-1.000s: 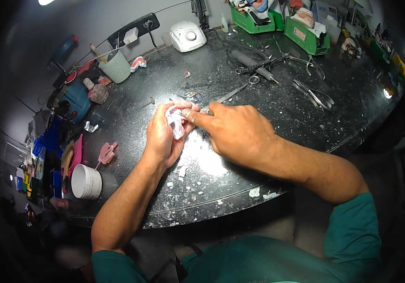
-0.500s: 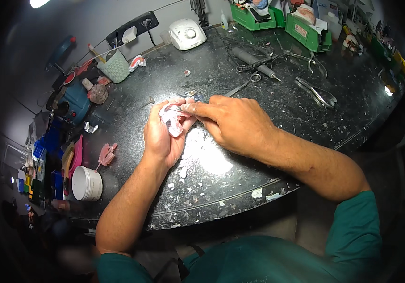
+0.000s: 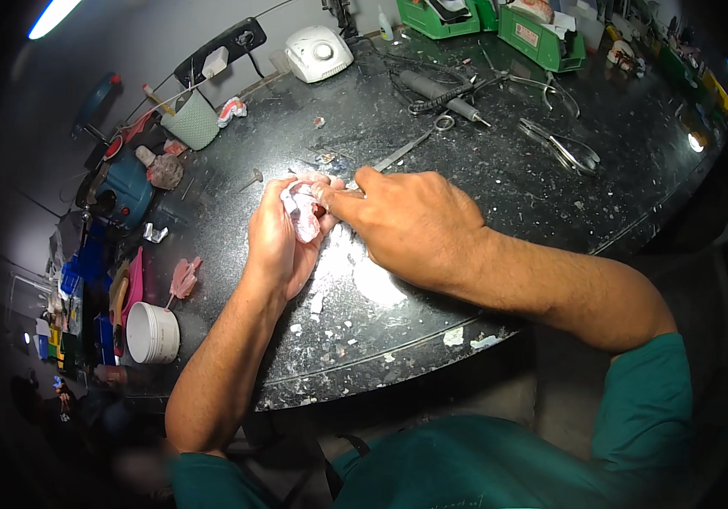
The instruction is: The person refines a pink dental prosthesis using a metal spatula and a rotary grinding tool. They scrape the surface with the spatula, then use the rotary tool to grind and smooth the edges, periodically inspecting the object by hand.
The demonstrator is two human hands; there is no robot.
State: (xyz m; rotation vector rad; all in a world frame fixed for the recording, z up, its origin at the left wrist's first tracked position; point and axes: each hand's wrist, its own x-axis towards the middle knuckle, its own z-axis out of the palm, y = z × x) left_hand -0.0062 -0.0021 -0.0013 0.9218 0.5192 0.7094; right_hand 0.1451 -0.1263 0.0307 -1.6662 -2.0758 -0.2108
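View has shifted since the last frame: desk items sit a bit further up and left, both hands slightly left too, together. Right hand (image 3: 419,222): fingers curled, forefinger and thumb side meeting the edge of the pink-and-white piece (image 3: 303,222); can't tell whether they pinch a thin tool. Left hand (image 3: 276,233): fingers wrapped round that piece, clamped on it, holding it above the desk (image 3: 550,220). Just beyond the hands: ring-handled metal tool (image 3: 406,151) lying slantwise, near end by the right hand. Further out: grey handpiece (image 3: 440,95) with cable, then pliers (image 3: 560,146) well right of it. Near the left forearm: white tub (image 3: 153,333), pink plate-like piece (image 3: 184,280) just behind it. White scraps (image 3: 317,303) between the forearms. Far edge: white control box (image 3: 319,55), pale green cup (image 3: 192,121) to its left, green bin (image 3: 542,41) to its right.
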